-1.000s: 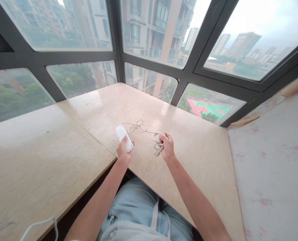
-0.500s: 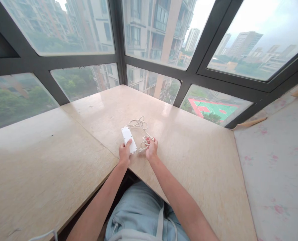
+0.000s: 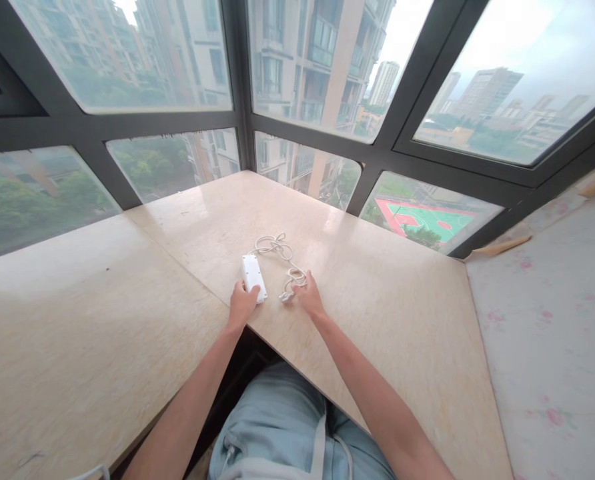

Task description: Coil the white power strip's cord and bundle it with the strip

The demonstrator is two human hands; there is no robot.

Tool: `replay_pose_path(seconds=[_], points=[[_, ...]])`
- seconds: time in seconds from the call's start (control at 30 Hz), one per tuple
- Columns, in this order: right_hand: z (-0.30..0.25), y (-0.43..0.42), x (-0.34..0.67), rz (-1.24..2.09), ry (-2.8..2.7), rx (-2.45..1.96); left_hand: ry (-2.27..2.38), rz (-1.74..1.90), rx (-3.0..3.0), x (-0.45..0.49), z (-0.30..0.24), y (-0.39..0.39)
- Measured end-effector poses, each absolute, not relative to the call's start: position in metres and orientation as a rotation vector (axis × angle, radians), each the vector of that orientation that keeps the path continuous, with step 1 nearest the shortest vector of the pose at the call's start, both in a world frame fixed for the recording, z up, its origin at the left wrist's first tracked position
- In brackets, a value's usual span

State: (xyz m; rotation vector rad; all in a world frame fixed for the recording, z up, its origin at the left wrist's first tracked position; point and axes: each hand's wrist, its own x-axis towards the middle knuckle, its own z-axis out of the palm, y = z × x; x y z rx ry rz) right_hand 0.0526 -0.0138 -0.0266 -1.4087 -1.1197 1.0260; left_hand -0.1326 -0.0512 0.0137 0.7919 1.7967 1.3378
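Note:
A white power strip point(image 3: 252, 272) lies at a slant on the counter, its flat face with small dark screw-like spots upward. My left hand point(image 3: 242, 302) grips its near end, thumb on top. From the far end runs a cream power cord point(image 3: 276, 247), looped loosely on the counter. My right hand point(image 3: 308, 297) has thumb and forefinger around the bunched part of the cord; its other fingers are hidden. The plug point(image 3: 286, 297) rests just left of that hand.
The beige stone-look counter point(image 3: 377, 300) forms a corner, with a gap at its inner edge above my lap. Dark window frames point(image 3: 245, 143) rise behind it. A flowered wall point(image 3: 542, 333) stands at the right, and a pale cable point(image 3: 95, 472) shows at lower left.
The near end of the power strip has shifted slightly left with my left hand. My right hand has moved a little right, and its fingers look looser around the cord.

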Motion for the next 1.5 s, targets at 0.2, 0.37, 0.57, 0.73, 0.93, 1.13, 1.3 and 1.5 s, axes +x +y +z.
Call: replay_pose_path(seconds=[0.2,0.37,0.57,0.73,0.93,1.13,1.3,1.5], points=[[-0.033,-0.043,0.033,0.9,-1.612,-1.477,1.891,1.247,0.973,-0.123,0.025,-0.053],[-0.022,-0.041,0.038,0.855,-1.938,-1.528,2.187,0.942,1.345,-0.129,0.026,-0.05],[-0.019,-0.043,0.074,0.847,-1.937,-1.304,2.354,0.607,1.542,-0.133,0.03,-0.053],[-0.017,-0.076,0.11,0.887,-1.584,-1.195,2.283,1.038,1.731,-0.099,0.041,-0.071],[0.008,-0.122,0.172,1.028,-1.354,-1.188,1.512,1.221,2.108,0.007,0.025,-0.119],[0.0,-0.166,0.243,0.825,-0.993,-1.346,1.062,0.967,2.211,0.09,-0.013,-0.172],[-0.008,-0.188,0.263,0.681,-0.678,-1.329,0.984,0.88,2.157,0.103,-0.008,-0.169],[-0.006,-0.188,0.253,0.675,-0.804,-1.401,0.895,0.912,2.077,0.093,-0.008,-0.167]])
